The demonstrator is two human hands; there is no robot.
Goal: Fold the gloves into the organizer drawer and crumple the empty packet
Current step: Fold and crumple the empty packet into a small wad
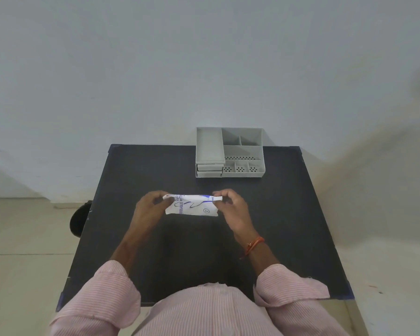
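Black table (155, 170), grey organizer (229, 152) at far edge, drawers shut, ahead-right of hands. Packet (192, 206) held above mid-table, long axis left-right: left hand (150, 207) pinching left end, right hand (230, 204) right end. Right nearer organizer.

I count one desk (155, 238), dark-topped, and one grey organizer (229, 152) on its far side. That organizer shows two drawers (209, 170) stacked at its left front and three small perforated cups (240, 169) in a row at its right front. There is one white packet (192, 206). I see two hands: one left hand (150, 209), one right hand (233, 209), and one orange wrist thread (252, 246).
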